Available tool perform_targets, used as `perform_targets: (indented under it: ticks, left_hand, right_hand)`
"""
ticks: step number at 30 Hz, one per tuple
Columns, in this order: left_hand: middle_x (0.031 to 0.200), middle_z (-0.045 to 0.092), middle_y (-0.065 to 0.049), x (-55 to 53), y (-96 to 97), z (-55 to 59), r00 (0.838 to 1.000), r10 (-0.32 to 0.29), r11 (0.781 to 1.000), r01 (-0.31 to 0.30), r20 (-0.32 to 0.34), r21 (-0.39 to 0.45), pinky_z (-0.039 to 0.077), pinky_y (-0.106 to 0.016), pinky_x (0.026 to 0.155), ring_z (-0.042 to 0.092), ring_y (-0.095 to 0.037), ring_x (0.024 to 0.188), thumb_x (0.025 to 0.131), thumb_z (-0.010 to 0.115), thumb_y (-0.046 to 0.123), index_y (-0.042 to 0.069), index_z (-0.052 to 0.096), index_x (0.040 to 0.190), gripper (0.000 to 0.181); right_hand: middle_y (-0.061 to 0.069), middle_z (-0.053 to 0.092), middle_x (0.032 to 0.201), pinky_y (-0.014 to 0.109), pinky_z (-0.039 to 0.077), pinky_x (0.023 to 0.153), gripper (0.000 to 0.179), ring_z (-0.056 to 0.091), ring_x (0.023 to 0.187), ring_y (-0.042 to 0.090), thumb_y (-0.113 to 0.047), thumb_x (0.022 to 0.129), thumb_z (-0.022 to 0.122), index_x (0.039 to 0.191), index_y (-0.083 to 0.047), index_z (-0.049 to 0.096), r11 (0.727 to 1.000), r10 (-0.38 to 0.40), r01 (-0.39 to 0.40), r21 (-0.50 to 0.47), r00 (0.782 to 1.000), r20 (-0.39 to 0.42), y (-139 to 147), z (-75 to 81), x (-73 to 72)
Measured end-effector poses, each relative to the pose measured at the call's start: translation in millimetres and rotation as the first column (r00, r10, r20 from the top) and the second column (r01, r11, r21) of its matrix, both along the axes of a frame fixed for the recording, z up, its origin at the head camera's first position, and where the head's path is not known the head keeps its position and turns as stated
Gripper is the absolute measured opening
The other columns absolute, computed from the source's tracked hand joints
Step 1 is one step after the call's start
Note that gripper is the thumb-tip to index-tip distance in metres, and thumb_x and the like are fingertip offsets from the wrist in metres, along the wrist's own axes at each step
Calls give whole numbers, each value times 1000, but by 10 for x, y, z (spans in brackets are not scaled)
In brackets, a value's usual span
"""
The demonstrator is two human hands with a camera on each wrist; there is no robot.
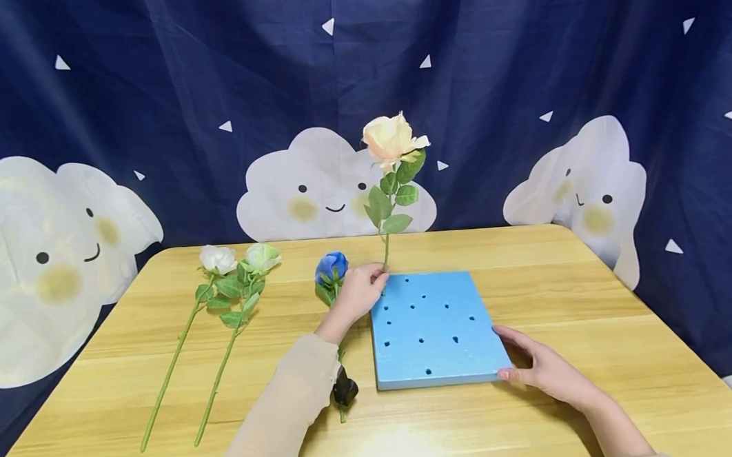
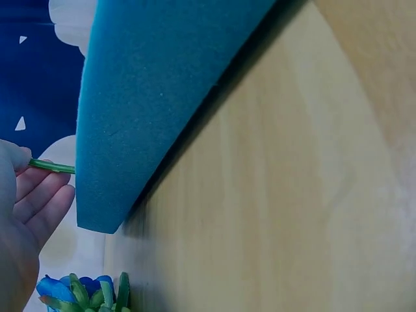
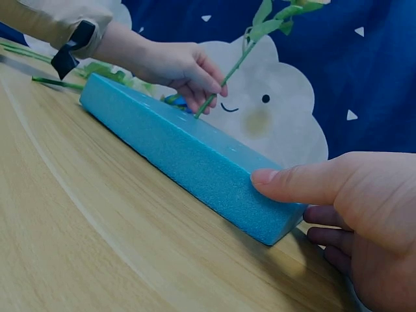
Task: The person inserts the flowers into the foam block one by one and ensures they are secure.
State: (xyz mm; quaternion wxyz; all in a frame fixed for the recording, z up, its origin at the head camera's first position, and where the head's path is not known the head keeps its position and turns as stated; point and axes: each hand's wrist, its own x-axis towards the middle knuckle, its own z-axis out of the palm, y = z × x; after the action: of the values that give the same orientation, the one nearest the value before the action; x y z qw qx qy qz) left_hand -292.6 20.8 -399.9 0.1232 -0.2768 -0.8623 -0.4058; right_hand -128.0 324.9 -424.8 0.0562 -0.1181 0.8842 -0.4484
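Note:
My left hand point(image 1: 362, 291) pinches the green stem of a pale peach artificial rose point(image 1: 392, 141) between thumb and fingers. The rose stands nearly upright, its stem's lower end point(image 2: 55, 166) at the far left part of a blue foam board point(image 1: 435, 359) with several small holes in its top. At the board's near right corner, my right hand point(image 1: 550, 371) grips the foam, thumb point(image 3: 279, 185) on the front edge and fingers along the right side. A blue rose point(image 1: 332, 266) lies beside the board, its stem partly hidden under the left forearm.
To the left lie a white rose point(image 1: 218, 259) and a pale green rose point(image 1: 262, 257), their long stems pointing toward the near edge of the wooden table point(image 1: 561, 273). A black item point(image 1: 344, 387) hangs at the left sleeve. Behind the table is a dark blue cloud-print curtain point(image 1: 488, 63).

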Motion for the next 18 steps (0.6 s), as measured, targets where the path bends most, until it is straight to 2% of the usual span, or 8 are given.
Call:
perform_targets:
  ticks: [5, 13, 18]
  left_hand:
    - [62, 54, 2, -4, -3, -4, 1000, 0, 1000, 0, 26, 8, 40, -25, 54, 46, -11, 55, 91, 57, 7, 1, 64, 80, 15]
    - [70, 61, 1, -35, -31, -30, 996, 15, 1000, -17, 83, 26, 44, -24, 58, 51, -10, 60, 92, 56, 11, 2, 66, 85, 15]
    - [68, 61, 1, -57, -46, -40, 997, 30, 998, -34, 73, 44, 44, -24, 56, 50, -10, 58, 92, 57, 11, 3, 65, 82, 15]
  right_hand:
    - [18, 33, 144, 6, 24, 92, 73, 25, 133, 38, -30, 84, 68, 143, -7, 33, 1000, -2, 2, 10, 1000, 3, -1, 11, -6]
    - [18, 33, 145, 9, 25, 94, 73, 24, 133, 38, -30, 84, 68, 143, -7, 33, 1000, -2, 2, 15, 1000, 12, 2, 9, -6]
    - [19, 33, 145, 7, 25, 92, 73, 25, 132, 38, -30, 84, 68, 143, -6, 32, 1000, -2, 2, 11, 1000, 15, 1, 3, -5]
